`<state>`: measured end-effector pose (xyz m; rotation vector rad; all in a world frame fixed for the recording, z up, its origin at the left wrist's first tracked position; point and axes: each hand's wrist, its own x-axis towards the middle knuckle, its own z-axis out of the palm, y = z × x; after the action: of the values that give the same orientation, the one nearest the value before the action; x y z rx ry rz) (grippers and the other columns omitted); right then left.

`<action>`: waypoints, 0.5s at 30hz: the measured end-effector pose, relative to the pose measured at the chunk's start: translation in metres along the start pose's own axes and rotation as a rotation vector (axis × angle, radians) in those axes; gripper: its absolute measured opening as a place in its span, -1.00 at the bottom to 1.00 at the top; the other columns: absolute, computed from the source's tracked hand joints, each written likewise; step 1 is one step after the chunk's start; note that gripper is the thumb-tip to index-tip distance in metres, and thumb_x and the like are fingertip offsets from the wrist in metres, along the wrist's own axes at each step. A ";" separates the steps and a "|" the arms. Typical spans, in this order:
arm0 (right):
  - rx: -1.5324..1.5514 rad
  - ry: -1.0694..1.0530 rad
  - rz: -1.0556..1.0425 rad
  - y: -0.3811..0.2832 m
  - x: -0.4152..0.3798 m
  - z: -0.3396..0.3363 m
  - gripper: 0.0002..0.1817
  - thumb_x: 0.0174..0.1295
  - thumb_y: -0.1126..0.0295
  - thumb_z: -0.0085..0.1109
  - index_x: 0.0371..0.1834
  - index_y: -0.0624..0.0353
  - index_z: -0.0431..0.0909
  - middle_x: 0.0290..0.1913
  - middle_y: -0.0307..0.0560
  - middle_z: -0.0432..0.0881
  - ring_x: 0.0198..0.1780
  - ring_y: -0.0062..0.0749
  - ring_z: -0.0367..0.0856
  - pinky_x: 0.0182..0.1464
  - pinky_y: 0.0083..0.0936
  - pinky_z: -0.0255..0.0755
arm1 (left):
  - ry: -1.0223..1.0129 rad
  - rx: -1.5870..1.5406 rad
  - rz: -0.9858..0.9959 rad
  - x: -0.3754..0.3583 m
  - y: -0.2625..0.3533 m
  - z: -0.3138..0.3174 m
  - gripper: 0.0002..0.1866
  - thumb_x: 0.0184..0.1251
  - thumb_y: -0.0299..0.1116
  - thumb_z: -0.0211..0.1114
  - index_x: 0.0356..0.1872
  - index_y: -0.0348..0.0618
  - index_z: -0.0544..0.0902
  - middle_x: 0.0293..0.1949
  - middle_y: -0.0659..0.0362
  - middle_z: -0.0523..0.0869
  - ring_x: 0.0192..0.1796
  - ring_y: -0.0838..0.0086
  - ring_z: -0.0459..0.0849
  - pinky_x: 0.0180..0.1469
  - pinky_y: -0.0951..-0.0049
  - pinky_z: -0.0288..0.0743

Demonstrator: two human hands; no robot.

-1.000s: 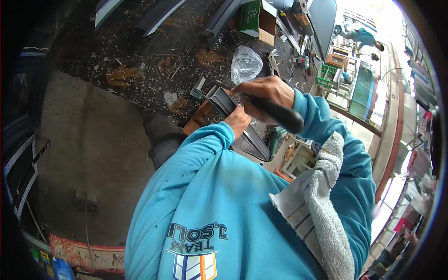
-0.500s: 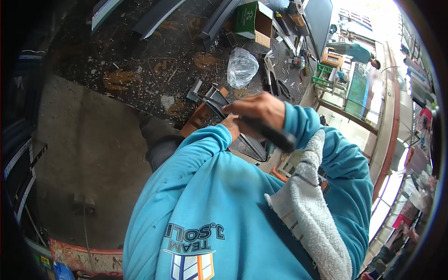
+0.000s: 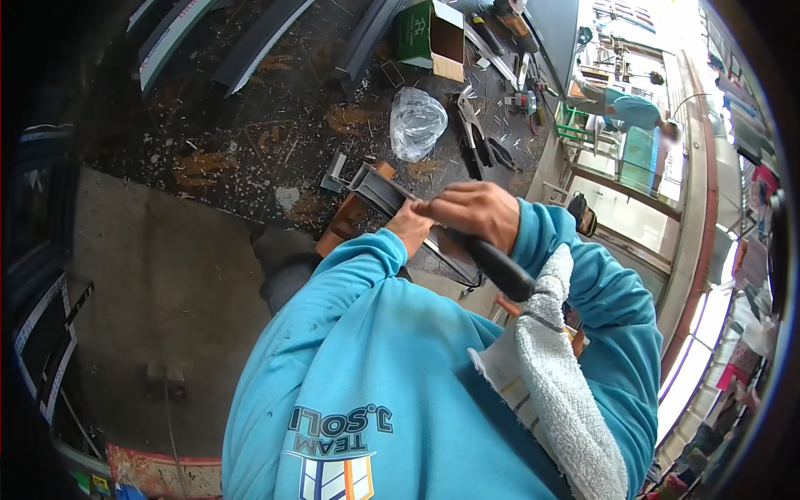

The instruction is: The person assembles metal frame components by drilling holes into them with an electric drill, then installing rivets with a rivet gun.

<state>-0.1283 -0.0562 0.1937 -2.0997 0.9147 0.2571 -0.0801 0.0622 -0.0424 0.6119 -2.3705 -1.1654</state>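
A grey metal profile (image 3: 377, 192) lies across a brown block (image 3: 346, 223) at the near edge of the dark workbench. My left hand (image 3: 410, 227) is closed around the profile, close to its end. Just right of it, my right hand (image 3: 479, 215) grips what looks like a file (image 3: 500, 271), its thick black handle jutting back towards my chest. The file's narrow front part lies along the profile and is mostly hidden by my hands. A short grey metal offcut (image 3: 334, 172) sits beside the profile's end.
On the workbench (image 3: 242, 150), strewn with shavings, are a clear plastic bag (image 3: 417, 123), pliers (image 3: 472, 137), a green box (image 3: 421, 37) and long dark profiles (image 3: 258, 46). A white towel (image 3: 554, 358) hangs over my right arm. Another person (image 3: 637, 110) is farther off at right.
My right hand has drawn the file's handle back slightly towards my body. My left hand stays on the profile. The view has shifted a little, and the person in the background has moved.
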 end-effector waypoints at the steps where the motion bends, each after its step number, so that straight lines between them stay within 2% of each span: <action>1: -0.025 -0.021 -0.027 -0.002 0.000 0.001 -0.49 -0.04 0.39 0.25 0.04 0.33 0.48 -0.33 0.06 0.59 -0.29 -0.03 0.63 -0.19 -0.24 0.57 | 0.000 0.003 0.000 0.000 -0.001 0.000 -0.67 0.28 -0.24 0.15 0.04 -0.02 0.64 0.03 0.16 0.63 0.20 0.26 0.51 0.34 0.08 0.21; 2: -0.068 0.000 -0.064 -0.005 -0.001 0.012 -0.43 -0.10 0.35 0.25 0.06 0.33 0.46 -0.31 0.05 0.58 -0.27 -0.03 0.62 -0.17 -0.24 0.55 | -0.007 0.000 0.002 0.000 -0.001 0.001 -0.67 0.28 -0.24 0.15 0.03 -0.02 0.65 0.02 0.16 0.64 0.19 0.26 0.51 0.33 0.09 0.22; 5: 0.024 0.052 -0.018 -0.018 0.002 0.021 -0.56 -0.02 0.36 0.26 -0.04 0.30 0.47 -0.35 0.06 0.56 -0.29 -0.01 0.61 -0.21 -0.21 0.54 | -0.016 0.002 0.004 0.004 -0.004 0.001 -0.68 0.28 -0.26 0.14 0.01 -0.02 0.66 0.01 0.17 0.64 0.18 0.27 0.52 0.33 0.09 0.22; 10: 0.114 0.168 0.052 -0.014 -0.007 0.025 -0.61 0.02 0.39 0.24 -0.06 0.27 0.49 -0.39 0.03 0.57 -0.34 0.00 0.62 -0.22 -0.19 0.55 | 0.030 -0.029 0.008 -0.001 -0.003 -0.001 -0.70 0.29 -0.29 0.12 -0.02 -0.03 0.69 -0.02 0.17 0.65 0.16 0.28 0.53 0.31 0.10 0.23; 12: 0.105 0.170 0.101 0.000 -0.014 0.015 -0.61 0.03 0.43 0.23 -0.03 0.27 0.49 -0.39 0.03 0.58 -0.34 -0.01 0.64 -0.20 -0.19 0.56 | -0.013 -0.042 -0.002 -0.004 -0.002 0.002 -0.71 0.29 -0.30 0.12 -0.03 -0.03 0.70 -0.03 0.17 0.66 0.15 0.28 0.54 0.31 0.10 0.24; 13: 0.107 0.168 0.155 0.001 -0.016 0.017 -0.56 0.01 0.43 0.24 0.02 0.27 0.48 -0.36 0.03 0.58 -0.29 -0.02 0.65 -0.19 -0.19 0.57 | -0.200 0.031 -0.060 0.002 -0.003 0.006 -0.71 0.31 -0.30 0.11 -0.02 -0.01 0.68 -0.05 0.19 0.66 0.11 0.30 0.55 0.31 0.15 0.22; 15: 0.090 0.112 0.036 -0.009 -0.013 0.022 -0.52 -0.01 0.41 0.26 0.04 0.26 0.47 -0.34 0.05 0.58 -0.26 -0.03 0.65 -0.19 -0.19 0.57 | -0.116 0.044 -0.025 0.000 -0.003 0.007 -0.71 0.31 -0.30 0.10 -0.01 -0.01 0.68 -0.05 0.19 0.66 0.10 0.31 0.55 0.30 0.15 0.22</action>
<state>-0.1285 -0.0297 0.1911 -2.0329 1.0124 0.1155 -0.0827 0.0647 -0.0488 0.6050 -2.4987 -1.1917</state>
